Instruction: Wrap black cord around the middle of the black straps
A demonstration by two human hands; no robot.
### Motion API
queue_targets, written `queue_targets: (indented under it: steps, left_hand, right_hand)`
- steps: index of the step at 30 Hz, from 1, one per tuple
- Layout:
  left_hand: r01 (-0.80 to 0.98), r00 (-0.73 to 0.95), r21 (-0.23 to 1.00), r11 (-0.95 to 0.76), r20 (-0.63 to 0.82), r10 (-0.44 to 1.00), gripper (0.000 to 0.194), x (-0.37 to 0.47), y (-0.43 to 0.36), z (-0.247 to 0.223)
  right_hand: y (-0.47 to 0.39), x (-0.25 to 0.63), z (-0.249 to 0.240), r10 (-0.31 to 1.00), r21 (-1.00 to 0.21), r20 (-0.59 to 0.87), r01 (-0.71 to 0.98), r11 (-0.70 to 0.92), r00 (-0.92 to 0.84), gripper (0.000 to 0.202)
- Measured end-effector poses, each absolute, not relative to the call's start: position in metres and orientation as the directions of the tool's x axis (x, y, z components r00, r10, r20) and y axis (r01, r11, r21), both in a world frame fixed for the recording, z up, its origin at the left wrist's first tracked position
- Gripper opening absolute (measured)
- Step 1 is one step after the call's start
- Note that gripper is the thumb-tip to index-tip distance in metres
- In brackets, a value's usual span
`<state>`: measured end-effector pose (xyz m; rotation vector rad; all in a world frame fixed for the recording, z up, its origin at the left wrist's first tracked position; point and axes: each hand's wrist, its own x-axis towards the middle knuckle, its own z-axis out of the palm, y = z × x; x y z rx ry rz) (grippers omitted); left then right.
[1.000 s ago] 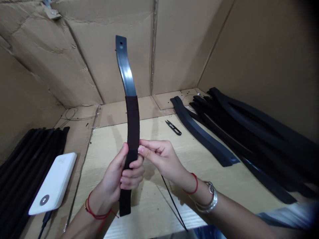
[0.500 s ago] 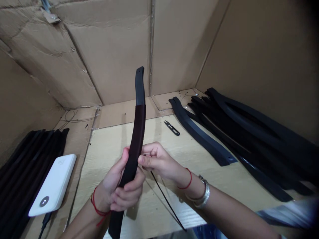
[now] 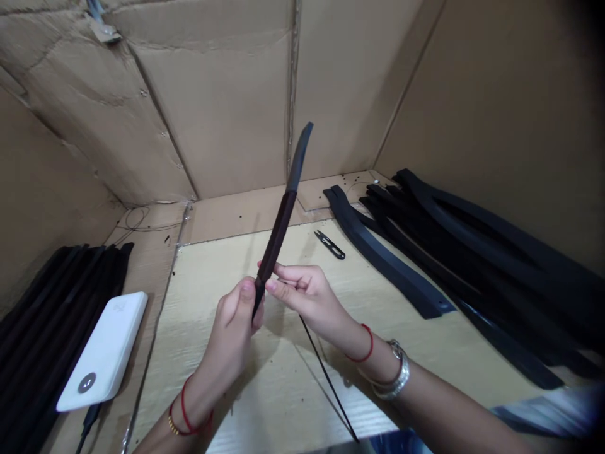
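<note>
A long, curved black strip, with a dark brown covered section that has ridged edges, stands tilted before me, its narrow side towards the camera. My left hand is closed around its lower part, thumb along the side; the strip's lower end is hidden. Thumb and index finger of my right hand pinch the strip at the lower end of the brown section. From under that hand a thin black cord runs down to the table's front edge; its upper end is hidden.
Thread snips lie on the table beyond my right hand. More black strips are piled at the right. At the left, a white power bank with a cable rests against a row of dark strips. Cardboard walls surround the table.
The strip has turned from its broad face to its narrow side, and its top leans further right. My left hand has rotated with it; my right fingers now grip across the strip.
</note>
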<state>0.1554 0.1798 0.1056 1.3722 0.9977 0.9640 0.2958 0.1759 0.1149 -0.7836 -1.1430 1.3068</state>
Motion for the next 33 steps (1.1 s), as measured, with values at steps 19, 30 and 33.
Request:
queue_targets:
  steps: [19,30,33]
  left_hand:
    - [-0.378,0.689,0.688,0.619,-0.238,0.685,0.055,0.156,0.174,0.109]
    - [-0.169,0.860,0.683,0.711,-0.251,0.445,0.058,0.141,0.192,0.106]
    - [-0.129,0.663,0.878,0.461,-0.269,0.698,0.058,0.146,0.191,0.108]
  right_hand:
    - [0.166,0.289,0.115,0.996,-0.955,0.049,-0.294,0.024,-0.079,0.033]
    - [0.162,0.288,0.123,0.974,-0.949,0.211,-0.254,0.186,-0.077,0.022]
    - [0.164,0.289,0.120,0.976,-0.955,0.215,-0.206,0.215,0.024,0.019]
